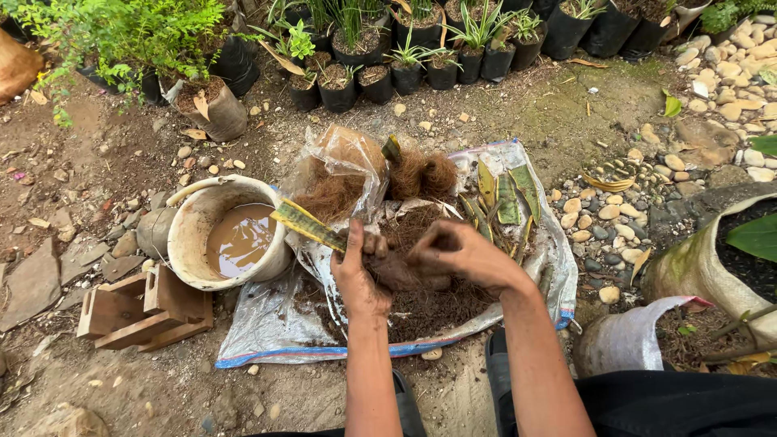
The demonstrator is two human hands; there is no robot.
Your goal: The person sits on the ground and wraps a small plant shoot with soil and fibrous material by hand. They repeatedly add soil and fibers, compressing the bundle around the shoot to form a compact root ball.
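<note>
Head view, looking down at bare ground.

Left hand (360,271): fingers closed around the base of a long leaf cutting (307,224), green with yellow edges, which slants up and to the left over the rim of the bucket. The base of the cutting sits in a brown fibre ball (405,271) held between both hands.

Right hand (461,252): fingers curled over the right and top side of the fibre ball, pressing it against the left hand.

Plastic sheet (267,328): clear with a blue hem, spread on the ground under the hands. On it, a dark soil heap (441,307) directly beneath the hands; loose coconut fibre (421,174) at the far side, part of it in a clear bag (344,162); several more leaf cuttings (506,198) lying to the right of the fibre.

Bucket (190,235): white, just left of the sheet, holding muddy brown water.

Wooden stool (146,311): small, tipped on its side, near left of the bucket.

Black nursery pots (405,77): a row with young plants along the far edge.

Pebbles (607,214): pale, scattered to the right.

Sack planter (688,263): far right, soil-filled, with a green leaf.
</note>
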